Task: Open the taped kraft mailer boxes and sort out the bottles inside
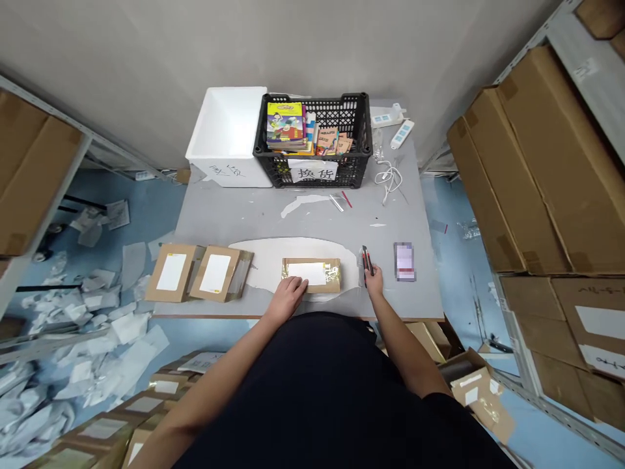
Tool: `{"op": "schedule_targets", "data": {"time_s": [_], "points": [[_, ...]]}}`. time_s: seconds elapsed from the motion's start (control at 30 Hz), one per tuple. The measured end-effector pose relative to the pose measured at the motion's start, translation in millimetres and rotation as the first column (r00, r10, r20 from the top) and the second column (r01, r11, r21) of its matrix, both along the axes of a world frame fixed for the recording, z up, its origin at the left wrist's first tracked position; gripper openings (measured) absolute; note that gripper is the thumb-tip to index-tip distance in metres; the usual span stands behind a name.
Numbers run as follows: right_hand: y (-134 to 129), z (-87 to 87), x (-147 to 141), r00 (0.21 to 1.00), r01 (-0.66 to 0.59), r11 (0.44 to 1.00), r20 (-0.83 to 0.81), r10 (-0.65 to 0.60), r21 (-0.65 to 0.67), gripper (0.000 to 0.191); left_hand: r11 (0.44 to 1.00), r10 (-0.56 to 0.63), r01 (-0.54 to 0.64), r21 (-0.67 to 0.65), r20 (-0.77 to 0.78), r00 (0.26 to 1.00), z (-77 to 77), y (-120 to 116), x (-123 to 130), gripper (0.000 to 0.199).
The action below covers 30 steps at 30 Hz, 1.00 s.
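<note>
Your left hand (289,298) rests unclenched, fingers on the near left of the brown, white-labelled cardboard box (317,275); press steadily, fingertips off the tape. Box: front-centre of the grey worktop (224,212), labelled face up, long axis left-right. Your right hand (374,281) grasps the black-and-red utility knife (368,259), pointing away, slightly left; keep strokes clear of your left fingers.

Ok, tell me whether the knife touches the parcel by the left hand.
Apart: the head view shows a white patch between the knife and the parcel.
</note>
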State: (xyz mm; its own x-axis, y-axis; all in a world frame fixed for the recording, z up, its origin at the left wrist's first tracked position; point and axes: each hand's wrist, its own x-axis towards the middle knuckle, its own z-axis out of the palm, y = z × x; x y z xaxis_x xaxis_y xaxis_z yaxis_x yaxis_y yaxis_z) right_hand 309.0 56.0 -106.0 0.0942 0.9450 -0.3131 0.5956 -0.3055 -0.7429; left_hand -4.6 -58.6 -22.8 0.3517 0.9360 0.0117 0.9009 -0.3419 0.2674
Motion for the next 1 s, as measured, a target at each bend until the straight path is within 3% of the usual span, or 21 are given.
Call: {"op": "schedule_targets", "data": {"time_s": [0.1, 0.2, 0.27, 0.33, 0.4, 0.43, 0.5, 0.6, 0.77, 0.87, 1.0], "points": [[-0.3, 14.9, -3.4, 0.985, 0.020, 0.999, 0.171, -0.026, 0.037, 0.050, 0.999, 0.042, -0.042, -0.013, -0.007, 0.999, 5.1, -1.6, 2.3, 0.039], [-0.5, 42.9, -21.5, 0.947, -0.198, 0.959, 0.292, 0.135, 0.202, 0.047, 0.998, 0.052, -0.053, -0.042, -0.021, 0.998, 10.8, -1.0, 4.6, 0.039], [1.3, 64.2, -43.9, 0.860, -0.482, 0.834, 0.328, 0.392, 0.268, 0.044, 0.996, 0.054, -0.057, -0.063, -0.052, 0.997, 14.3, -0.4, 6.3, 0.038], [4.1, 82.8, -70.9, 0.666, -0.743, 0.615, 0.394, 0.634, 0.265, 0.044, 0.994, 0.062, -0.071, -0.085, -0.095, 0.994, 17.2, 0.1, 8.5, 0.037], [7.3, 95.2, -96.7, 0.463, -0.885, 0.418, 0.487, 0.741, 0.206, 0.049, 0.990, 0.075, -0.090, -0.108, -0.133, 0.988, 19.4, 0.6, 10.9, 0.038], [9.0, 98.7, -107.6, 0.383, -0.921, 0.353, 0.527, 0.758, 0.162, 0.052, 0.988, 0.082, -0.100, -0.120, -0.148, 0.986, 20.2, 0.9, 12.2, 0.038], [12.5, 101.1, -123.6, 0.274, -0.954, 0.291, 0.585, 0.763, 0.068, 0.054, 0.983, 0.090, -0.114, -0.141, -0.167, 0.982, 21.0, 1.6, 14.7, 0.038], [15.9, 97.9, -134.7, 0.174, -0.964, 0.263, 0.638, 0.750, -0.046, 0.052, 0.978, 0.101, -0.132, -0.160, -0.184, 0.978, 20.1, 3.1, 18.2, 0.037], [6.1, 89.8, -145.7, 0.061, -0.965, 0.236, 0.773, 0.632, -0.116, 0.049, 0.976, 0.097, -0.136, -0.168, -0.220, 0.971, 13.5, 7.3, 20.8, 0.033], [-4.5, 89.0, -161.4, 0.042, -0.941, 0.293, 0.805, 0.591, -0.167, 0.051, 0.978, 0.089, -0.125, -0.165, -0.211, 0.973, 7.2, 8.7, 19.2, 0.032], [-6.0, 97.3, -180.3, 0.083, -0.902, 0.384, 0.792, 0.605, -0.199, 0.056, 0.982, 0.100, -0.123, -0.140, -0.159, 0.982, -2.2, 8.0, 16.0, 0.035]]}}
